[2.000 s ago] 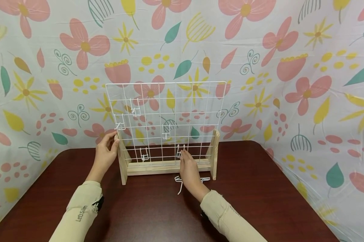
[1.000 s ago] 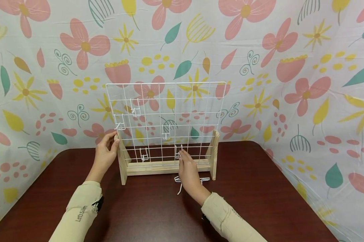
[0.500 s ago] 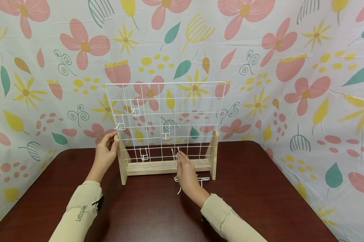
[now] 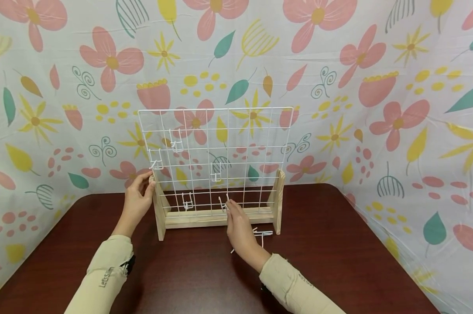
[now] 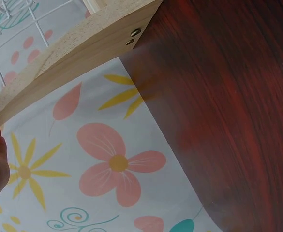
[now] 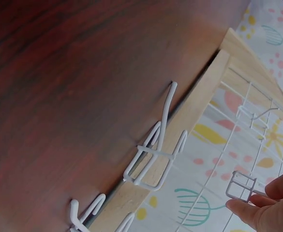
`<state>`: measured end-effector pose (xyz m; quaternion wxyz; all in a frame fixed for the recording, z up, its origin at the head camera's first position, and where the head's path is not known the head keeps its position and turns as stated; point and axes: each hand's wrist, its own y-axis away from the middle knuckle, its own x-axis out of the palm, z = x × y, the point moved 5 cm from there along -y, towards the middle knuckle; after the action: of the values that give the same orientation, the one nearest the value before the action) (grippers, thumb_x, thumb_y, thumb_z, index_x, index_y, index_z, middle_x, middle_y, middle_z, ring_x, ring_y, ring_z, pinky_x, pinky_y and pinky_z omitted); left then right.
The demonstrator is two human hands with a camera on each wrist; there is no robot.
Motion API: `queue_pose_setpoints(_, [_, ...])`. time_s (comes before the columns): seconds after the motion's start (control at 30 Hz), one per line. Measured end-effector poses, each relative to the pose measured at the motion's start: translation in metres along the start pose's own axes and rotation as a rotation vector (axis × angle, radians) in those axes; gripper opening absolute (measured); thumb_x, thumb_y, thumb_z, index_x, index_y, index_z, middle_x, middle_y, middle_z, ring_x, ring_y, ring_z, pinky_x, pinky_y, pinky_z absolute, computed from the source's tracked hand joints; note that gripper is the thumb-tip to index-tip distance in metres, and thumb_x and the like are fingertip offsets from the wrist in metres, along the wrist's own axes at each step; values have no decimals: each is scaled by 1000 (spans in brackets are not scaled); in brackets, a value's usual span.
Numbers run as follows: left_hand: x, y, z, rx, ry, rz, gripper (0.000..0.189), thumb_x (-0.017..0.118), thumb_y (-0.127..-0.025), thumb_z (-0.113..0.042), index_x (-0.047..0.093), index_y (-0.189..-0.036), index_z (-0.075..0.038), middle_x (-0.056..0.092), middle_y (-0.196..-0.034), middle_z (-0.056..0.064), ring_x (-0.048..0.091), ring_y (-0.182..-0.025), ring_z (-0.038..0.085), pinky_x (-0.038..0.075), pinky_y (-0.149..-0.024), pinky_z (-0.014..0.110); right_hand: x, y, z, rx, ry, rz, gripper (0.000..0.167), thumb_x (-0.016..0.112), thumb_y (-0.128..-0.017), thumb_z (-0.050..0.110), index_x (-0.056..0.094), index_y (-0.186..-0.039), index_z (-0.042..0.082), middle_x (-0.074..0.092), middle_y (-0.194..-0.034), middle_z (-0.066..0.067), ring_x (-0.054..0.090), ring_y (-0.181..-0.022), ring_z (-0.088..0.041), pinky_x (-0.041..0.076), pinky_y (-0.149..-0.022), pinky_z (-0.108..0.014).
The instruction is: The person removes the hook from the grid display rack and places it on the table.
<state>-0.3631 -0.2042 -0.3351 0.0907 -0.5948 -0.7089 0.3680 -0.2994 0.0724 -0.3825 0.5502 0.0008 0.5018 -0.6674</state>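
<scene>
My left hand point(image 4: 138, 194) holds the top of the left wooden upright point(image 4: 158, 209) of a display stand; its fingertips go behind the wood. The stand bears a white wire grid panel point(image 4: 214, 108). In front of the grid's lower middle, my right hand point(image 4: 240, 229) pinches a white wire hook point(image 4: 223, 205) between thumb and fingers. The right wrist view shows this hook's square frame point(image 6: 240, 186) at the fingertips; whether it touches the grid I cannot tell. Other hooks hang on the grid, such as an upper left hook point(image 4: 176, 145) and a lower left hook point(image 4: 187, 203).
Loose white hooks point(image 4: 264, 233) lie on the dark red-brown table point(image 4: 193, 270) by the stand's right front, partly behind my right hand. One loose hook point(image 6: 151, 164) leans against the wooden base bar point(image 6: 199, 92). A flower-patterned curtain point(image 4: 319, 56) stands behind.
My right hand has moved left and slightly down along the lower grid, carrying the hook with it. The left hand stays on the upright.
</scene>
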Motion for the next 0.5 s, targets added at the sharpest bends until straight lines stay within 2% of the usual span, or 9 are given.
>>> queue_pose_setpoints(0.1, [0, 0, 1, -5, -5, 3, 35, 51, -97, 2, 50, -131, 9, 58, -115, 30, 50, -94, -10, 41, -75, 4, 1, 1, 1, 8, -7, 20, 27, 51, -97, -3, 57, -122, -13, 54, -128, -29, 52, -120, -40, 45, -97, -44])
queue_pose_setpoints(0.33, [1, 0, -2, -8, -1, -2, 36, 53, -96, 1, 50, -131, 9, 58, -116, 31, 54, -98, 1, 42, -75, 4, 4, 4, 3, -12, -34, 48, 28, 50, -97, -4, 55, -123, -14, 53, -128, -31, 53, -118, -40, 47, -95, -43])
queue_pose_setpoints(0.5, [1, 0, -2, -18, 4, -6, 36, 54, -96, 1, 51, -131, 10, 58, -116, 31, 52, -95, -5, 41, -74, 4, 6, 6, 3, -38, -29, 51, 28, 49, -98, -3, 55, -123, -14, 53, -128, -30, 53, -118, -39, 46, -96, -42])
